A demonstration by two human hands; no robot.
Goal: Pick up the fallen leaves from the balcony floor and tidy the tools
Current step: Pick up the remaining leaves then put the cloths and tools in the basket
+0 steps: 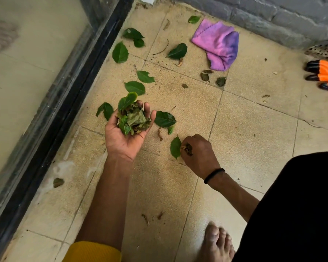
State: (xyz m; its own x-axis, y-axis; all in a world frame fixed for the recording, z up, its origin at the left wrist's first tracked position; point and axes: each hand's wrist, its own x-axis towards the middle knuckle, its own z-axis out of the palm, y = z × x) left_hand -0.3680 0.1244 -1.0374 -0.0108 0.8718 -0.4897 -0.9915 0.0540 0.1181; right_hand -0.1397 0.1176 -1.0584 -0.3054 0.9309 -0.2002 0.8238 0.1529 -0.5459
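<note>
On the tan tiled floor [244, 129] by a black door track [68, 95], leaves [165, 119] lie scattered; the left hand [125, 133] cups a bunch [133, 119], the right hand [199, 154] pinches one leaf [175, 147]. Gloves [324, 74] lie far right.

Orange glove [325, 75] runs off the right edge, only its black fingertips showing. Right hand [199, 154] curls over, fingertips hidden. Bare foot [217, 242] is cropped at the bottom.

Bare floor tiles [254, 129] lie open right of the hands; ahead, scattered leaves [134, 87], a purple cloth [219, 43] and orange gloves [326, 74] crowd the floor; a black door track [68, 103] bounds the left
</note>
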